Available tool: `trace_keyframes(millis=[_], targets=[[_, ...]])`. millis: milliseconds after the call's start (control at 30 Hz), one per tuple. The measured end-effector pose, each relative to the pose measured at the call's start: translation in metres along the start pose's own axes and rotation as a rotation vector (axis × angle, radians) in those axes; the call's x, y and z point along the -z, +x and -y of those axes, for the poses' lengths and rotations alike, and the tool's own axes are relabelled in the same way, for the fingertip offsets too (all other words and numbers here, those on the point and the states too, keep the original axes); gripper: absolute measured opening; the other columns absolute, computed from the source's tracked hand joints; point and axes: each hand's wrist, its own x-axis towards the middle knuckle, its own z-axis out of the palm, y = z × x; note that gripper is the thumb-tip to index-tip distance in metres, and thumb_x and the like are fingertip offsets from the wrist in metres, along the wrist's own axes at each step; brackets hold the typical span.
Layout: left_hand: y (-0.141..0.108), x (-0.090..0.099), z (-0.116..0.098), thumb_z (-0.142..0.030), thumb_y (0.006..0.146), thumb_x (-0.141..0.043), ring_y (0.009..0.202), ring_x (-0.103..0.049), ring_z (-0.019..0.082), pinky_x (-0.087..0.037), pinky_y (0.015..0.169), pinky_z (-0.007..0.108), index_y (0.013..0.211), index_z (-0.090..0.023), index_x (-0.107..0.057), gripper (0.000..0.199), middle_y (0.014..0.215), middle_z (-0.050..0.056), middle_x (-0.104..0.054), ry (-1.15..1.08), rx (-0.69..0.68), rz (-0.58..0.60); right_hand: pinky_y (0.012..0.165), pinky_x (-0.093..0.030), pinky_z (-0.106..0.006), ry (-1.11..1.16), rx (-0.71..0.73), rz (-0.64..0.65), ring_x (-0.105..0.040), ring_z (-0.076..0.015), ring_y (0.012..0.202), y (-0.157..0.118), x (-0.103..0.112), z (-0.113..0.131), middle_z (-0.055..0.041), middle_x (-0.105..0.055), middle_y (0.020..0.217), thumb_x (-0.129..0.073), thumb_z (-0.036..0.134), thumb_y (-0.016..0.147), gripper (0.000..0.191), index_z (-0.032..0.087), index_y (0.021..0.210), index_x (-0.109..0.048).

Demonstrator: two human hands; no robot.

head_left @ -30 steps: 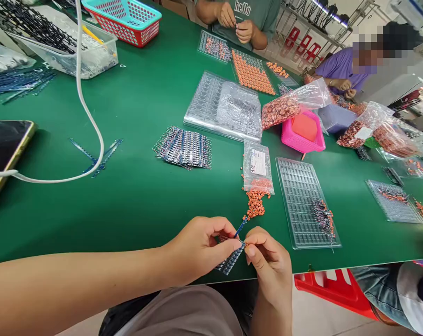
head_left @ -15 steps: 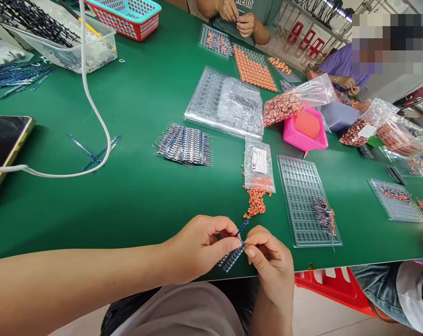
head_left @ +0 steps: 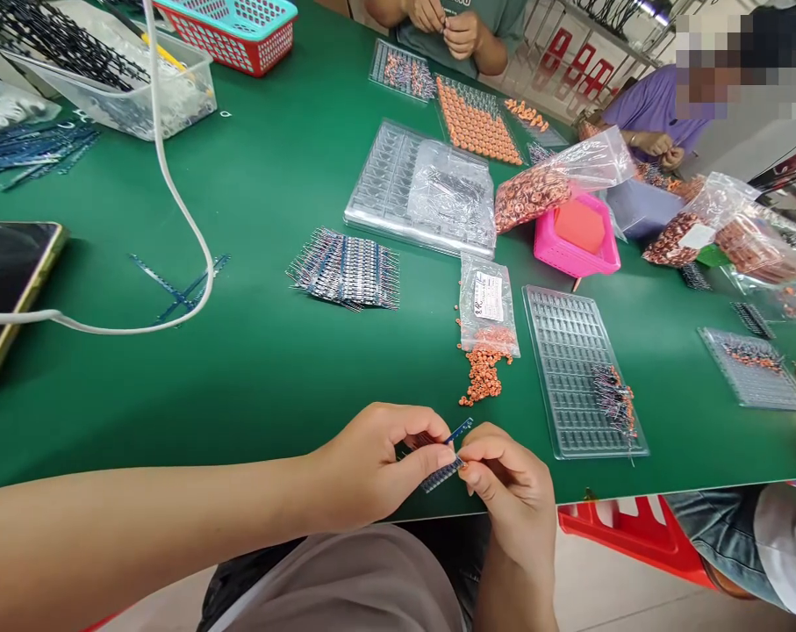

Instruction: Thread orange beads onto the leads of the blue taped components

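Observation:
Near the table's front edge, my left hand point(head_left: 384, 465) is closed on a dark blue strip of small circuit boards point(head_left: 441, 477), thumb on top, one end poking up past the fingers. My right hand point(head_left: 512, 483) meets it at the strip's right end, thumb and forefinger pinching a tiny orange ring point(head_left: 462, 467) mostly hidden by the fingertips. Just beyond the hands lies a spill of small orange rings point(head_left: 482, 379) from a clear labelled bag point(head_left: 488, 303). Farther left rests a fanned stack of similar strips point(head_left: 346, 270).
To the right lies a clear compartment tray point(head_left: 562, 369) with wired parts on it. Behind are stacked clear trays point(head_left: 384, 184) and a pink basket point(head_left: 575, 254). A white cable point(head_left: 183, 211) and a phone point(head_left: 16, 281) are at left. Two people work across the table.
Less of the strip shows below my left hand, and its protruding end has tipped a little to the right. Both hands stay together. The view has shifted slightly.

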Motion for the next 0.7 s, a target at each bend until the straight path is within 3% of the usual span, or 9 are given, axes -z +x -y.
trace_keyframes(millis=[200, 467, 700], targets=[[-0.0011, -0.002, -0.0006, -0.027, 0.091, -0.055, 0.063, -0.047, 0.01, -0.039, 0.061, 0.02, 0.076, -0.016, -0.063, 0.021, 0.066, -0.004, -0.055, 0.042, -0.037, -0.052, 0.058, -0.042, -0.027, 0.006, 0.017, -0.013, -0.057, -0.0154, 0.067, -0.001, -0.0005, -0.0001, -0.0015, -0.065, 0.074, -0.073, 0.025, 0.09, 0.002, 0.025, 0.09, -0.076], [-0.0014, -0.0019, -0.0006, -0.028, 0.092, -0.054, 0.064, -0.049, 0.011, -0.039, 0.061, 0.021, 0.078, -0.015, -0.064, 0.022, 0.068, -0.002, -0.059, 0.043, -0.028, -0.007, 0.056, -0.04, -0.027, 0.049, -0.003, 0.021, -0.057, -0.0157, 0.067, 0.0008, 0.0023, -0.0003, -0.0015, -0.066, 0.072, -0.075, 0.025, 0.088, 0.002, 0.026, 0.09, -0.077], [-0.0023, -0.0022, -0.0043, -0.028, 0.089, -0.054, 0.059, -0.042, 0.01, -0.035, 0.056, 0.021, 0.072, -0.016, -0.059, 0.021, 0.062, -0.004, -0.051, 0.011, -0.012, -0.01, 0.054, -0.039, -0.026, 0.082, -0.046, 0.048, -0.056, -0.0141, 0.066, 0.001, 0.005, -0.002, -0.0005, -0.067, 0.075, -0.076, 0.023, 0.088, 0.006, 0.027, 0.091, -0.078]])
